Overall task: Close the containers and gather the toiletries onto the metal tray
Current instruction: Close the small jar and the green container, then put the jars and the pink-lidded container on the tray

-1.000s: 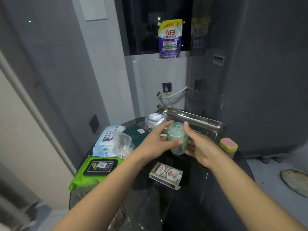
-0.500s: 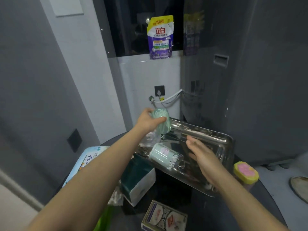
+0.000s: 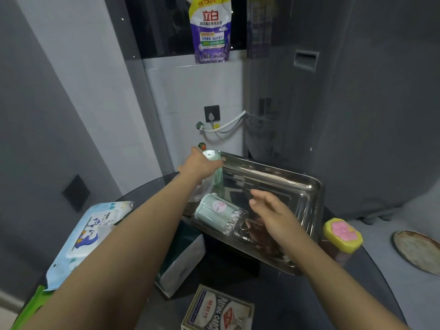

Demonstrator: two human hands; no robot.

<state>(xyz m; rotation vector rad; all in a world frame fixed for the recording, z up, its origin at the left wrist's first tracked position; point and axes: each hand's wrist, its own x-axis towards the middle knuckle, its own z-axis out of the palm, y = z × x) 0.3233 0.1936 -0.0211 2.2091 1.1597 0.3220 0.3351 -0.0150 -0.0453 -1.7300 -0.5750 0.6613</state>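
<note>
The metal tray (image 3: 309, 194) sits at the back of the dark round table. My left hand (image 3: 198, 166) reaches to the tray's far-left corner and grips a pale green cylindrical container (image 3: 214, 160), standing upright there. A cotton-swab jar (image 3: 219, 215) with a green body and clear end lies on its side in the tray's near-left part. My right hand (image 3: 273, 215) hovers open just right of that jar, holding nothing. A clear plastic container (image 3: 202, 191) is partly hidden under my left wrist.
A yellow box with a pink top (image 3: 342, 234) stands right of the tray. A tissue box (image 3: 181, 253), a wet-wipes pack (image 3: 88, 234), a green pack (image 3: 31, 306) and a card box (image 3: 219, 310) lie on the table's left and front. A grey appliance (image 3: 357, 103) stands behind.
My left hand carried the green container away from my right hand to the tray's far-left corner and lowered it there. The right hand let go and opened. The view shifted forward and down.
</note>
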